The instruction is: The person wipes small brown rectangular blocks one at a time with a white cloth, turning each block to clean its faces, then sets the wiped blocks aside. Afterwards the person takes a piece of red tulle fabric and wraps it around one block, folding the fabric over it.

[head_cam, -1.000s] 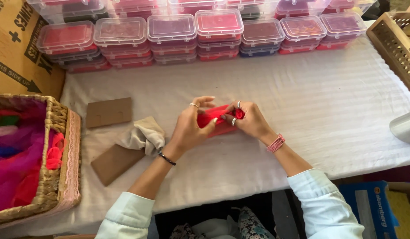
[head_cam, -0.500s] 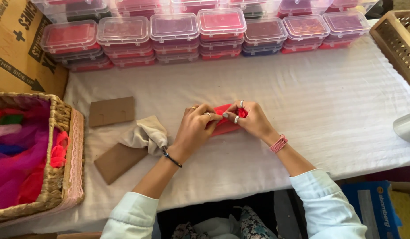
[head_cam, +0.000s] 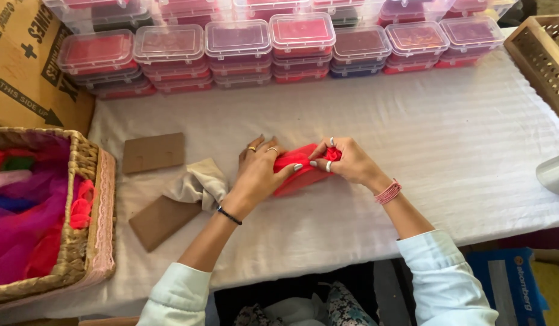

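A small red cloth bundle (head_cam: 300, 169) lies on the white tablecloth (head_cam: 412, 139) in the middle of the view. My left hand (head_cam: 259, 174) presses on its left side, thumb across the red fabric. My right hand (head_cam: 343, 160) pinches the bundle's right end with its fingertips. Both hands wear rings; the left wrist has a dark band, the right wrist a pink bracelet. Part of the bundle is hidden under my fingers.
A beige cloth (head_cam: 198, 183) and two brown cardboard pieces (head_cam: 153, 152) (head_cam: 160, 220) lie to the left. A wicker basket (head_cam: 86, 199) of bright fabrics stands at far left. Stacked clear lidded boxes (head_cam: 237, 45) line the back. A wooden crate (head_cam: 542, 57) sits at right.
The bundle and both hands have come down from slightly above the table onto the cloth. My fingers have closed tighter around the red fabric.
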